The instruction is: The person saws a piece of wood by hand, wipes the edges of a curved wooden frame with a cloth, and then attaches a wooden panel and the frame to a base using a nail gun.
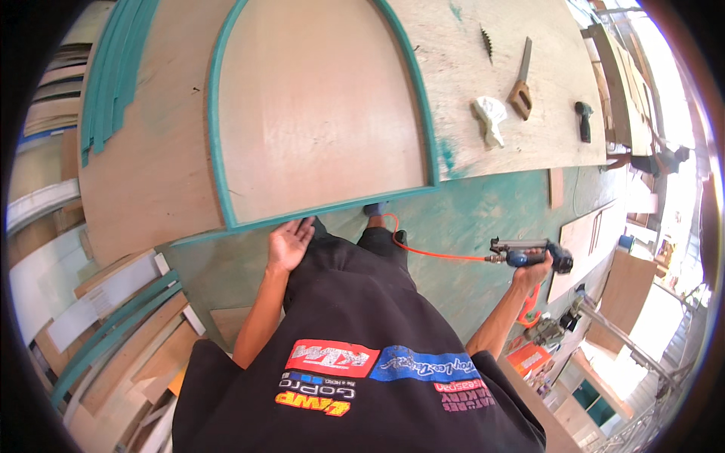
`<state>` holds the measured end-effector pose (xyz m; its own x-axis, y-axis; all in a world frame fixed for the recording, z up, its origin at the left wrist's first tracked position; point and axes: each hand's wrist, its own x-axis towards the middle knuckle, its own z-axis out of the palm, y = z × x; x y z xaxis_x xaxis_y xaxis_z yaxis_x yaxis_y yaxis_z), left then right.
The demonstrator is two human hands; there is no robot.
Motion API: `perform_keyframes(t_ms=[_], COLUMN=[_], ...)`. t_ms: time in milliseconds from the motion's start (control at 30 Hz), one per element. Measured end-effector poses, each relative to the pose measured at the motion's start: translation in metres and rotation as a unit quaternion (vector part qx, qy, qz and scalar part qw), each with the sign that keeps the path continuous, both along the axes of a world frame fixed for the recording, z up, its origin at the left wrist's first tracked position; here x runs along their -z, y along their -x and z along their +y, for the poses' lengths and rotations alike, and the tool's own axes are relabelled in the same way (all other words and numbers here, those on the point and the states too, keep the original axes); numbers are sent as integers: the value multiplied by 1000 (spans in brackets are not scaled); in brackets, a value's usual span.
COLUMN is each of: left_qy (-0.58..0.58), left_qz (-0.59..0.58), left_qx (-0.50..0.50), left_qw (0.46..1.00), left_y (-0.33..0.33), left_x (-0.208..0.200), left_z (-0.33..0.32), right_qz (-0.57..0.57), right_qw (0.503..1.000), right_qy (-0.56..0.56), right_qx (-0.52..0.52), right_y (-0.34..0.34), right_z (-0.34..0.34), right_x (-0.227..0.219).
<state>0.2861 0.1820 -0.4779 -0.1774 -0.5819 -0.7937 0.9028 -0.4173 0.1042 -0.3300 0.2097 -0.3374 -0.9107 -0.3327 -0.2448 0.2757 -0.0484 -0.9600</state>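
My right hand is wrapped round the handle of a blue and black air nail gun, held out to my right, away from the table. An orange air hose runs from the gun back toward my legs. My left hand is open, palm up with fingers stretched, and holds nothing. Its fingertips are beside the near edge of a green-painted arched frame; I cannot tell if they touch it. The frame surrounds a bare wood panel on the plywood tabletop.
Green strips lie at the table's far left. On its right are a handsaw, a crumpled white bag, a cordless drill and a dark serrated piece. Stacked boards stand left of me; an air compressor is at right.
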Motion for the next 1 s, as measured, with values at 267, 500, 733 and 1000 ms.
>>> perform_keyframes(t_ms=[267,500,733,1000], left_qy=[-115,-104,-74,-119], left_qz=[-162,-375,-372,-363], left_qx=[-368,-244,-235,-267], left_qw=[908,888,895,885], left_y=[58,70,68,64], left_x=[-42,-2,2,-1], left_z=[-30,-46,-35,-34], right_qz=[251,476,440,414], right_qw=[912,687,663,642], right_qy=[-196,-485,-533,-578], right_qx=[-259,-259,-288,-288], right_y=[119,197,167,116], right_z=[-206,-337,-370,-355], right_x=[15,85,86,65])
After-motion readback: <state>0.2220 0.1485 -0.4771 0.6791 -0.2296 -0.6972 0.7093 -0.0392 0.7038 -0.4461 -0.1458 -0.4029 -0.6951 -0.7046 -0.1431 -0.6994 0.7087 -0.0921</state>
